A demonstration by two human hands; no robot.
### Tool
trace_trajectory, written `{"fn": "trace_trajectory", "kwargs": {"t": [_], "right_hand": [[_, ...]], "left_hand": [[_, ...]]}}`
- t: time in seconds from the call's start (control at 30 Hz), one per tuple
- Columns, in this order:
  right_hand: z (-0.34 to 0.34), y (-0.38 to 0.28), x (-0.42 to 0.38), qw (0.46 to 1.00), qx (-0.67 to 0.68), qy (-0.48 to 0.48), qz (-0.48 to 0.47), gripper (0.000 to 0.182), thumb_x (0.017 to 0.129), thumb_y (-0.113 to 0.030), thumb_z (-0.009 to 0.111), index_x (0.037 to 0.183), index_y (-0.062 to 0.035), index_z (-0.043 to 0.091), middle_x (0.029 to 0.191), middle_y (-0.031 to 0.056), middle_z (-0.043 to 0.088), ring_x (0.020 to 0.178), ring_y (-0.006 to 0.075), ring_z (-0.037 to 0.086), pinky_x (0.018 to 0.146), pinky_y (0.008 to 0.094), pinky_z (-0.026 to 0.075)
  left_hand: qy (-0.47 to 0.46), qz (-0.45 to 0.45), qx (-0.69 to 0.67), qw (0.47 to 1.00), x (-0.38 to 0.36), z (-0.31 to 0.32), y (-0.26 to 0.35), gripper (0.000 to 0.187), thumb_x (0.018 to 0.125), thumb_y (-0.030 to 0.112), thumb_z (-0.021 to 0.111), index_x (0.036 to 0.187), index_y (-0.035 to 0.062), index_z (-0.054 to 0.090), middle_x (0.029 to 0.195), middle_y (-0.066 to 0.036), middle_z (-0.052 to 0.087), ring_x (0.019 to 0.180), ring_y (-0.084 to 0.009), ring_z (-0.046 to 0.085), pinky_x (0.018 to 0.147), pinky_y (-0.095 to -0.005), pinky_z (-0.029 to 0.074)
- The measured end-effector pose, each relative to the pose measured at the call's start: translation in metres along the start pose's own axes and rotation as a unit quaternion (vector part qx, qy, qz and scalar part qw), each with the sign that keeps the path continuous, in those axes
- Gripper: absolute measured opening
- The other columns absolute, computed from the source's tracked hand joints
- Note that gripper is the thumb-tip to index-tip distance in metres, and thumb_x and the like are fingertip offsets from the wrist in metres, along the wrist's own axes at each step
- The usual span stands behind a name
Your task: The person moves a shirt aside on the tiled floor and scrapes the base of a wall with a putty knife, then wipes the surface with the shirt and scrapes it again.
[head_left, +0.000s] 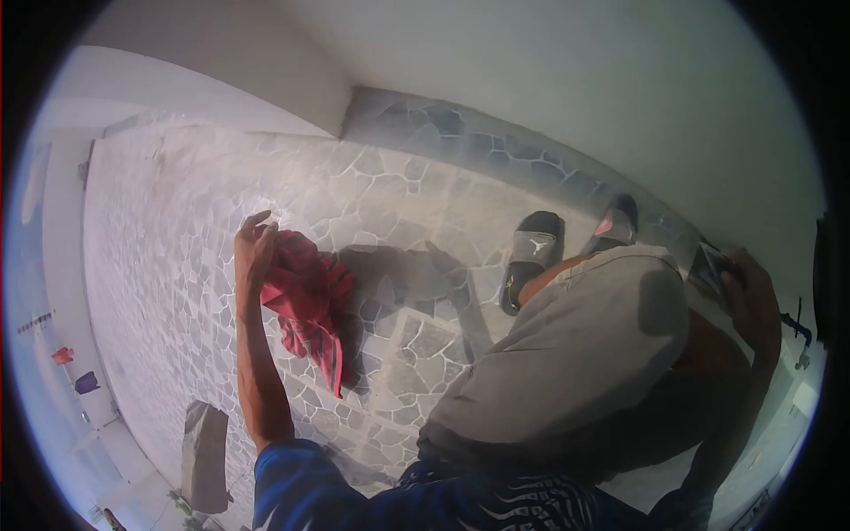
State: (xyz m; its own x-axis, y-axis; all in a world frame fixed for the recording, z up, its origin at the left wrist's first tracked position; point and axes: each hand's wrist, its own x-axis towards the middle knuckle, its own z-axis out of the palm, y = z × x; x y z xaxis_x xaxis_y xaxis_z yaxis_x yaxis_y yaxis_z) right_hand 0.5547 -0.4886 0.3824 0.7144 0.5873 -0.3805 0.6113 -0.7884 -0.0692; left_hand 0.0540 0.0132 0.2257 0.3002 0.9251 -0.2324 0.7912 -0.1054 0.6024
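Observation:
My left hand (254, 252) is stretched out over the stone-patterned floor, its fingers bent. A crumpled red cloth (305, 288) with darker stripes hangs beside its palm, gripped at the upper end. Where exactly the fingers pinch the cloth is partly hidden. At the far right my right hand (751, 296), in shade by the wall, is closed round a flat rectangular thing (706, 268) with a dark edge and a lighter face. Its kind cannot be made out.
My legs in grey shorts (567, 345) and black slide sandals (536, 248) are beside the wall (567, 80). A blue-handled tap (797, 332) juts out at right. At lower left stands a grey stone-like block (204, 456). Small cloths (87, 382) appear farther left.

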Motion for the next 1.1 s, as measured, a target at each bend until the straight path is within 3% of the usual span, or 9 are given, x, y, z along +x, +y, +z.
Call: {"fn": "trace_trajectory", "kwargs": {"t": [0.13,0.2,0.37,0.43,0.67,0.83,0.97,1.03,1.1], "right_hand": [[0.016,0.021,0.0,0.993,-0.015,0.093,-0.076,0.027,0.093,-0.014,0.055,0.116,0.0017,0.057,0.102,0.0205,0.064,0.096,0.0314,0.064,0.087,0.0386,0.047],[0.013,0.012,0.0,0.992,-0.008,0.095,-0.081,0.028,0.094,-0.014,0.055,0.116,0.0015,0.057,0.101,0.02,0.064,0.095,0.0318,0.064,0.087,0.0389,0.047],[-0.001,0.006,0.004,0.999,0.048,0.004,-0.007,0.032,0.095,-0.018,0.056,0.121,-0.0005,0.057,0.105,0.0188,0.065,0.097,0.0289,0.064,0.086,0.0386,0.048],[0.001,-0.003,0.007,0.996,0.06,-0.005,0.064,0.033,0.095,-0.02,0.057,0.123,-0.0017,0.058,0.105,0.0184,0.065,0.098,0.0267,0.063,0.085,0.0369,0.049],[0.018,-0.03,0.011,0.987,0.092,0.0,0.132,0.033,0.095,-0.018,0.059,0.124,-0.0033,0.059,0.103,0.0166,0.066,0.095,0.0217,0.064,0.081,0.0311,0.049],[0.008,-0.024,0.034,0.991,0.063,-0.086,0.081,0.031,0.093,-0.014,0.057,0.122,-0.0032,0.06,0.103,0.0178,0.065,0.095,0.0262,0.064,0.081,0.0346,0.049],[0.007,-0.017,0.047,0.989,0.049,-0.135,0.032,0.029,0.092,-0.011,0.056,0.12,-0.0031,0.061,0.103,0.0187,0.064,0.095,0.0298,0.063,0.081,0.0374,0.049],[0.003,-0.014,0.048,0.988,0.042,-0.149,0.012,0.028,0.092,-0.009,0.055,0.119,-0.003,0.061,0.103,0.0192,0.064,0.095,0.0316,0.063,0.081,0.0388,0.049],[0.0,-0.012,0.047,0.987,0.036,-0.158,-0.009,0.028,0.091,-0.008,0.055,0.118,-0.003,0.062,0.103,0.0197,0.063,0.095,0.0334,0.063,0.081,0.0402,0.049]], "left_hand": [[-0.119,0.128,-0.302,0.937,0.022,0.056,0.118,0.05,0.094,0.015,0.057,0.14,-0.0007,0.047,0.111,-0.011,0.061,0.091,-0.0144,0.063,0.081,-0.0266,0.05],[-0.167,0.205,-0.445,0.855,0.042,0.106,0.148,0.069,0.095,0.025,0.061,0.151,0.0009,0.029,0.128,-0.016,0.055,0.107,-0.0218,0.061,0.092,-0.0308,0.048],[-0.109,0.271,-0.057,0.955,0.136,0.271,0.119,0.095,0.087,0.056,0.063,0.153,0.0023,0.021,0.148,-0.026,0.035,0.14,-0.04,0.034,0.112,-0.0489,0.031],[-0.078,0.312,0.173,0.931,0.155,0.327,0.099,0.098,0.084,0.059,0.064,0.153,0.0037,0.02,0.152,-0.026,0.029,0.141,-0.0419,0.03,0.112,-0.0518,0.03],[-0.044,0.319,0.338,0.884,0.183,0.369,0.071,0.087,0.084,0.06,0.06,0.151,0.0133,0.031,0.154,-0.02,0.026,0.143,-0.0478,0.019,0.111,-0.067,0.021],[0.039,0.22,0.389,0.894,0.257,0.336,-0.007,0.064,0.091,0.05,0.049,0.147,0.0192,0.039,0.154,-0.018,0.03,0.139,-0.0493,0.027,0.099,-0.0654,0.04],[-0.099,0.009,0.43,0.897,0.25,0.284,-0.06,0.055,0.092,0.046,0.046,0.138,0.0162,0.05,0.142,-0.016,0.05,0.12,-0.0445,0.055,0.097,-0.0529,0.047],[-0.192,0.041,0.485,0.852,0.213,0.243,-0.088,0.037,0.093,0.033,0.05,0.104,0.0046,0.071,0.105,-0.017,0.071,0.094,-0.0317,0.069,0.08,-0.0439,0.055],[-0.426,-0.177,0.348,0.816,0.215,0.195,-0.159,0.03,0.091,0.025,0.057,0.101,0.001,0.071,0.074,-0.015,0.072,0.056,-0.0216,0.066,0.051,-0.0363,0.049]]}}
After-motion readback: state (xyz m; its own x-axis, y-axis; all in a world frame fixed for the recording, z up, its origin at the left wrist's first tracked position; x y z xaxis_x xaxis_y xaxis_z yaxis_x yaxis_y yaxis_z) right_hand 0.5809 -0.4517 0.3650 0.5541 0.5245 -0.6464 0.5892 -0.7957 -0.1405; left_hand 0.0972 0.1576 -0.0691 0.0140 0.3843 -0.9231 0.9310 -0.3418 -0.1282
